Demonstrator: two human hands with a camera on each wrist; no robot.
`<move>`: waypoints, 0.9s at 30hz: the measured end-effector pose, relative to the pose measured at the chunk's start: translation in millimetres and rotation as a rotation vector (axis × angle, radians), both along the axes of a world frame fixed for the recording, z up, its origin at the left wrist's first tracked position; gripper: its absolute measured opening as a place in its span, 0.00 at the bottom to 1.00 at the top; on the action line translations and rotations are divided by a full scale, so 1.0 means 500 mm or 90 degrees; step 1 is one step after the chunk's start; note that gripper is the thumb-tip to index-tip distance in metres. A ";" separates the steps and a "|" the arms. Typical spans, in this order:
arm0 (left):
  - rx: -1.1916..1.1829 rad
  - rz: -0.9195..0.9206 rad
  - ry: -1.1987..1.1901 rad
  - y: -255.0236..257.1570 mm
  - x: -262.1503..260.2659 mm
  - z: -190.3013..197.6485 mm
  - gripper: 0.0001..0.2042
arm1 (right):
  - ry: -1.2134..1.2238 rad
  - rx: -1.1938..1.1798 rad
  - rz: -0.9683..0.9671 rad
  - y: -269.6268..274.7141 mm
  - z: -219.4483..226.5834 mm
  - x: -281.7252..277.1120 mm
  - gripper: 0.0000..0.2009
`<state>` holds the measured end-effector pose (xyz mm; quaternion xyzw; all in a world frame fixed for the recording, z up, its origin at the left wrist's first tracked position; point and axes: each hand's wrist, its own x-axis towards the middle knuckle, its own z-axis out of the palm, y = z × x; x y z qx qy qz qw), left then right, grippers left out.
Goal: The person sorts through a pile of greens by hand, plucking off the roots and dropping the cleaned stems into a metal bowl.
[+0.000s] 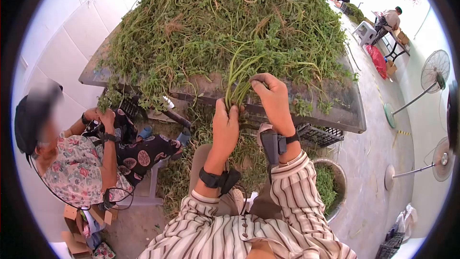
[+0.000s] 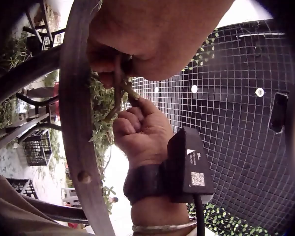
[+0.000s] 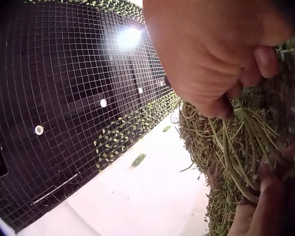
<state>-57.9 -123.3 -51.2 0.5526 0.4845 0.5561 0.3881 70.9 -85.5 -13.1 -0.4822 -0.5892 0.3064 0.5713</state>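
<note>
My left hand (image 1: 225, 132) grips a small bunch of long green stems (image 1: 235, 91) by their lower ends, just over the near edge of the table. The leafy tops of the bunch spread forward over a large heap of green plants (image 1: 225, 24). Close beside it, my right hand (image 1: 275, 103) has its fingers curled, thumb and forefinger pinching at the stems. In the right wrist view, several pale green stems (image 3: 228, 152) run between the two hands. The left wrist view shows a stem end (image 2: 131, 92) at the right hand's fingertips.
The heap lies on a dark table (image 1: 352, 110). A seated person (image 1: 79, 160) handles plants on the left. Under the table stands a black crate (image 1: 320, 135), with a round tub (image 1: 339, 182) of greens at my right. Standing fans (image 1: 435, 74) line the right wall.
</note>
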 end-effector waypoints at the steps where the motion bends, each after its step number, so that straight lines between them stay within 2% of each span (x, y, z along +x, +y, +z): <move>1: -0.002 0.001 0.011 0.000 -0.001 0.000 0.04 | 0.001 -0.008 0.005 -0.001 0.001 0.000 0.09; 6: -0.028 -0.005 -0.012 -0.006 0.001 0.010 0.04 | -0.007 -0.040 0.019 -0.007 0.005 0.001 0.09; 8: -0.038 -0.001 -0.006 -0.002 0.000 0.010 0.05 | 0.022 -0.149 0.072 -0.015 0.019 0.001 0.10; 9: -0.039 0.002 -0.007 -0.001 0.001 0.009 0.05 | 0.021 -0.150 0.075 -0.018 0.028 -0.001 0.10; 11: -0.008 -0.003 -0.010 -0.001 0.000 0.004 0.07 | 0.014 -0.219 0.187 -0.026 0.038 -0.005 0.11; 14: 0.046 0.013 0.054 0.002 -0.002 0.002 0.06 | -0.050 -0.175 0.206 -0.011 0.007 -0.011 0.12; 20: 0.018 0.014 0.065 0.000 -0.005 0.005 0.07 | -0.073 -0.144 0.173 -0.002 -0.009 -0.011 0.12; 27: 0.063 0.015 0.060 0.001 -0.001 -0.007 0.08 | -0.019 -0.137 0.173 -0.014 0.011 -0.022 0.13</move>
